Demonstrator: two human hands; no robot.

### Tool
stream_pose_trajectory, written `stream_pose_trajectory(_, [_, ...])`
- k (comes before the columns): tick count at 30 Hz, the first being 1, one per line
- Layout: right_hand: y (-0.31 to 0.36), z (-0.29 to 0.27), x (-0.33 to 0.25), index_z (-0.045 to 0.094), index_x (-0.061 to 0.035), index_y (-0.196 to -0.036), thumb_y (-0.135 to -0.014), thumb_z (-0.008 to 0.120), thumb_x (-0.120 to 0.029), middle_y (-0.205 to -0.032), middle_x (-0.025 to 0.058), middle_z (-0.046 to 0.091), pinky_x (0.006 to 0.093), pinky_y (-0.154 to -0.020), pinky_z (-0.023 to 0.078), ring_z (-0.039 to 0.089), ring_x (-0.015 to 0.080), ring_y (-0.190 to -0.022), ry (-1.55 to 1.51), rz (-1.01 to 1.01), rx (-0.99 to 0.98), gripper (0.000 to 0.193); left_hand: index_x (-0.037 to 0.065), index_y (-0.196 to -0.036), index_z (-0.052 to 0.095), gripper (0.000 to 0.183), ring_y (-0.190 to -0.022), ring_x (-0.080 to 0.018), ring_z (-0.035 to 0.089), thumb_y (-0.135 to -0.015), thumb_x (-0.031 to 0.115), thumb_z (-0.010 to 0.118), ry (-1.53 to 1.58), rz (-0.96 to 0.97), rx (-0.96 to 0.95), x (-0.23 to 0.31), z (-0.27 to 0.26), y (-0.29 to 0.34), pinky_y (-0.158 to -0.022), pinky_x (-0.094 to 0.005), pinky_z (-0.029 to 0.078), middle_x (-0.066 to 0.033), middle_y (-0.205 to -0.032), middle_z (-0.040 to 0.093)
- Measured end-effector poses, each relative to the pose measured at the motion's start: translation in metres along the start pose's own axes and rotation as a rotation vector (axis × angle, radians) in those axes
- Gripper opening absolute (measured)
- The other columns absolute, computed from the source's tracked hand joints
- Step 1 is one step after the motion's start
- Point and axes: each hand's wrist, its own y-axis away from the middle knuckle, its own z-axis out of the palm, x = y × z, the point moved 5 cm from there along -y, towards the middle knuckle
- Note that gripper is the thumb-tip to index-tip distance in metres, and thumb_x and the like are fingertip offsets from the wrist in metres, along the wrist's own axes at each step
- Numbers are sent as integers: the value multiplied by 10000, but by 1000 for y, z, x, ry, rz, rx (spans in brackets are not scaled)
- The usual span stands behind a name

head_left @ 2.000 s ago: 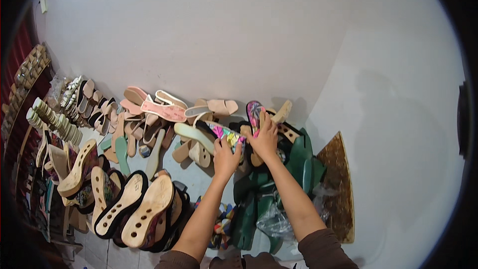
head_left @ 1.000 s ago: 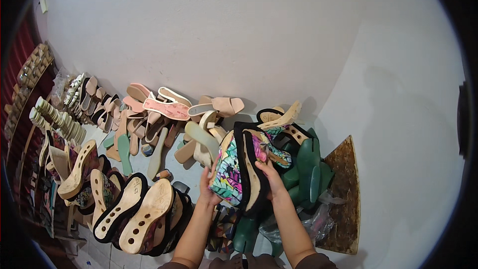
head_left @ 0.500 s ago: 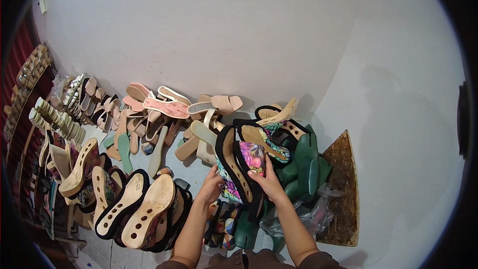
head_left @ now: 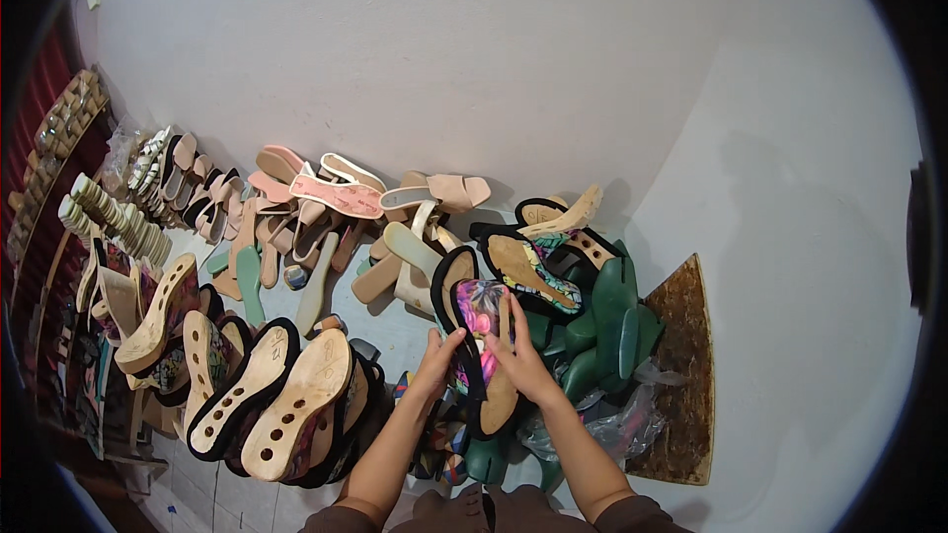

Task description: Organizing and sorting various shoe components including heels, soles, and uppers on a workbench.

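Observation:
Both my hands hold what looks like a pair of wedge sandals in front of me. One wedge sandal (head_left: 497,407) has a tan insole, black edging and a floral strap in pink and purple. A second black-edged sole (head_left: 444,286) lies against its left side, partly hidden. My left hand (head_left: 433,363) is closed on the left edge, its thumb on the black rim. My right hand (head_left: 523,363) grips the right side with its thumb across the strap. Just beyond lies another patterned sandal (head_left: 523,266) on the pile. Green shoe lasts (head_left: 614,311) lie to the right.
Wooden-looking wedge soles with holes (head_left: 296,405) stand in a row at left. Pink and beige sandals (head_left: 341,199) are heaped along the wall. A brown board (head_left: 681,375) leans at right beside a clear plastic bag (head_left: 627,424). Stacked white-edged soles (head_left: 123,222) stand far left.
The held sandals have turned: the perforated side faced me before, and now the tan insole and floral strap show. Both hands have shifted slightly, the left thumb now over the black rim.

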Motion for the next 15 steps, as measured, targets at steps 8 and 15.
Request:
stream_pose_trajectory(8, [-1,11,3,24,-107,-1450,-933,450,-174,-1472,126,139,346,-1083,130,154,268,-1338,83,33,-145,673,142,-1377,137,644,-1198,-241,376,-898,395,486,-89,-5,65,11,12,11,-985,-427,339,-150,-1296,383])
stream_pose_trajectory(15, [-7,28,-4,104,-87,-1444,-932,436,-147,-1441,155,198,330,-1060,206,285,242,-1280,169,-23,-247,614,143,-1378,219,738,-1051,-245,516,-785,340,611,95,32,-77,18,-10,11,-852,-356,466,-147,-1231,433])
